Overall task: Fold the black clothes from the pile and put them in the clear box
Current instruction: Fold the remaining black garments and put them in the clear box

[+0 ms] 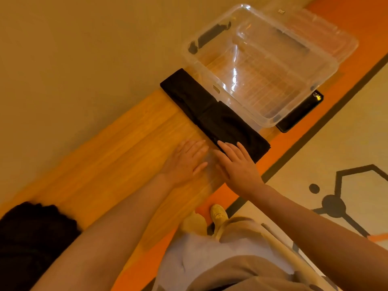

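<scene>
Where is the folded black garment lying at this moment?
In the head view, the folded black garment lies as a long strip on the wooden tabletop, against the near side of the clear plastic box, with the right hand's fingertips on its near end.

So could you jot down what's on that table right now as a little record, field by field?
surface: wooden table
folded garment: black cloth folded into a long strip, lying beside the box
clear box: open, looks empty, no clothes inside
pile: dark clothes heaped at the table's near left end
left hand: flat, open, on the bare table next to the strip
right hand: open, fingertips on the strip's near end
beyond the box: dark flat object, partly hidden
</scene>
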Motion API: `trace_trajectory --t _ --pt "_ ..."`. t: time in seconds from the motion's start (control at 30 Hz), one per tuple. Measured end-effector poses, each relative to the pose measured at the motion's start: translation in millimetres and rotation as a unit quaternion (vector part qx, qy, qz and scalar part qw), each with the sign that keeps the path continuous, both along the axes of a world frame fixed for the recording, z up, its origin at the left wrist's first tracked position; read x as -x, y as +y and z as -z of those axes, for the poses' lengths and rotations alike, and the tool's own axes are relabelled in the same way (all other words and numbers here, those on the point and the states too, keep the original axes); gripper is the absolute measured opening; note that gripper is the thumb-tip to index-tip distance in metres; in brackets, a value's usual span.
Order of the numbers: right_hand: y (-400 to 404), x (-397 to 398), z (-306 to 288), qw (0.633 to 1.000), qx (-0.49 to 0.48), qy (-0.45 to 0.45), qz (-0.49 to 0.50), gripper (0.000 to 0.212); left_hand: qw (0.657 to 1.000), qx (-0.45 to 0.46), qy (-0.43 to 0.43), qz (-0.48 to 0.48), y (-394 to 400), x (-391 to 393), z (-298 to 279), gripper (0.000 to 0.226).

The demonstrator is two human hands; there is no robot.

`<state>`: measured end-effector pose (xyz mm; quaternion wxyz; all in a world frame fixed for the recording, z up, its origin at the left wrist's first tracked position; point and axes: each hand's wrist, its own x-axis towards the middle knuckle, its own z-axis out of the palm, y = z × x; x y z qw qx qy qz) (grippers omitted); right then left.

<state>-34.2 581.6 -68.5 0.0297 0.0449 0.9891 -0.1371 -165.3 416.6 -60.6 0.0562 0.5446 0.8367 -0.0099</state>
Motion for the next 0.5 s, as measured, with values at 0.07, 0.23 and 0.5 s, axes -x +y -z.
trace_trajectory --t 0.07,0.23,0.5 --pt "-7.5 2.8 2.5 0.998 -0.01 0.003 -0.058 0.048 0.999 -0.006 0.015 -0.041 -24.7 -12.1 0.6 0.052" --pt "-32.2 12.0 7.3 0.98 -0.037 0.047 -0.191 0.046 0.988 0.014 0.028 -0.151 -77.1 -51.7 -0.9 0.053" --pt "-81.9 24.2 9.0 0.947 -0.024 0.043 -0.318 0.046 0.953 0.025 0.019 -0.303 -138.8 -106.4 4.9 0.055"
